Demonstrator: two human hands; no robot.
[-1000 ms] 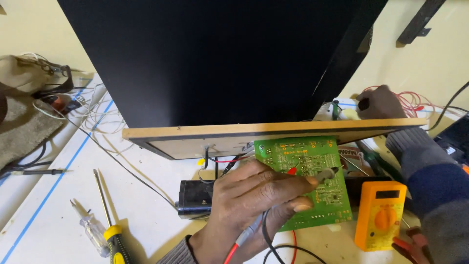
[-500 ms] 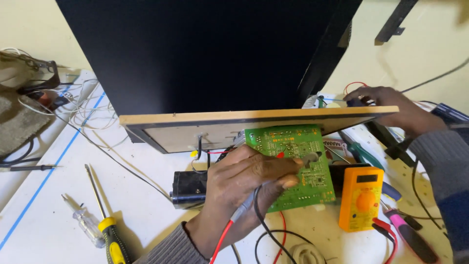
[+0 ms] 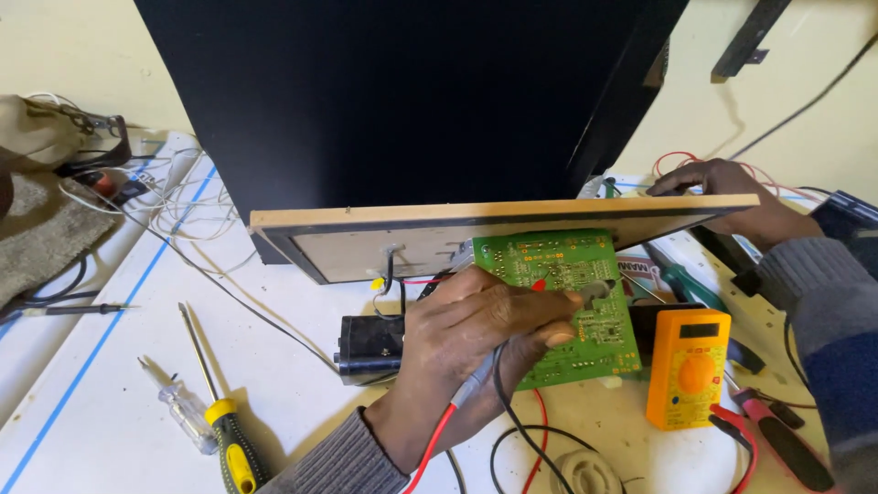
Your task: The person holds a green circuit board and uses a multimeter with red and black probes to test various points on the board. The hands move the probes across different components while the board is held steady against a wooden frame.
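My left hand point(image 3: 485, 320) pinches two meter probes, one on a red lead and one on a black lead, with their tips against a green circuit board point(image 3: 558, 252). The board hangs from a wooden panel point(image 3: 366, 242) that leans in front of a big black cabinet point(image 3: 393, 101). Behind the panel's right end my right hand point(image 3: 732, 187) lies flat with its fingers stretched to the left, the wrist crossing the panel's top edge. An orange multimeter point(image 3: 688, 366) lies just right of the board.
A black block-shaped part point(image 3: 366, 343) sits under the panel. A yellow-handled screwdriver point(image 3: 233, 448) and a clear-handled one point(image 3: 183, 402) lie front left. A green-handled tool point(image 3: 690, 285), red-handled pliers point(image 3: 777, 439), a grey coil point(image 3: 585, 471) and tangled wires point(image 3: 174, 201) lie around.
The view has shifted a little. My left hand stays on the board with the probes. My right hand has flattened out at the panel's right end.
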